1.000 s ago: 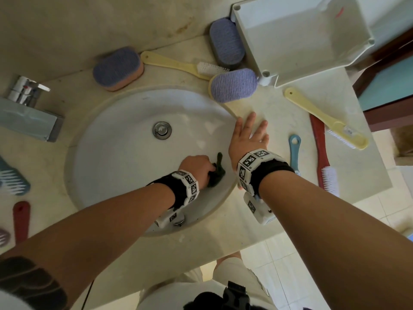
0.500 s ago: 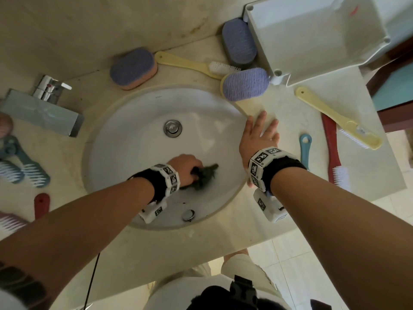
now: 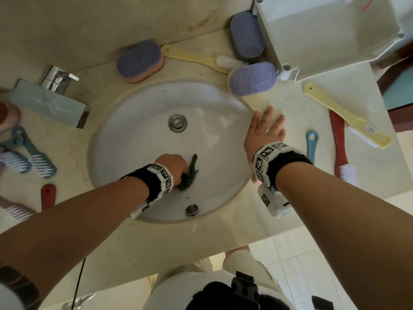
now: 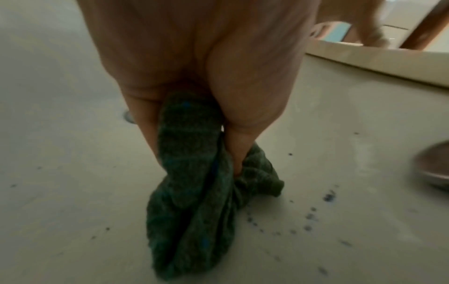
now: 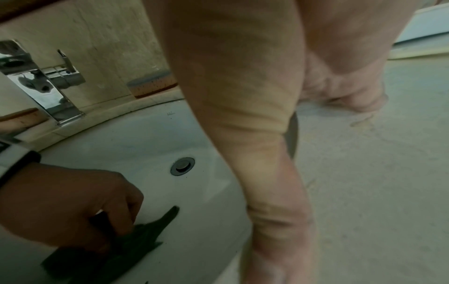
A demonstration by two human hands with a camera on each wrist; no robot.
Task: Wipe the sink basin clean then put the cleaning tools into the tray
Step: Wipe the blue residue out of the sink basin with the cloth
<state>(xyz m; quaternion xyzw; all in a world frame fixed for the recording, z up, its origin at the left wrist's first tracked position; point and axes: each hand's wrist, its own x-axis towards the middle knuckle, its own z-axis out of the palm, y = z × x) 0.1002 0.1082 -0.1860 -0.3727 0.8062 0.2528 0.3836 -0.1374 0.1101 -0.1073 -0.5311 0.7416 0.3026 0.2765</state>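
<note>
My left hand (image 3: 173, 167) grips a bunched dark green cloth (image 3: 189, 175) and presses it on the lower inner wall of the white sink basin (image 3: 138, 130). In the left wrist view the cloth (image 4: 194, 192) hangs from my curled fingers, with dark specks on the basin beside it. My right hand (image 3: 264, 133) lies flat, fingers spread, on the counter at the basin's right rim. The white tray (image 3: 324, 34) stands at the back right. Purple sponges (image 3: 139, 61) (image 3: 253, 78) and a yellow brush (image 3: 196, 57) lie behind the basin.
A chrome faucet (image 3: 51, 97) stands at the left. Blue and red brushes (image 3: 26, 151) lie on the left counter; blue, red (image 3: 339, 144) and yellow (image 3: 348, 115) brushes lie on the right. The drain (image 3: 177, 123) sits mid-basin. The counter's front edge drops to a tiled floor.
My left hand has drawn the cloth leftward from the basin's right wall toward its lower middle. My right hand has stayed flat on the counter.
</note>
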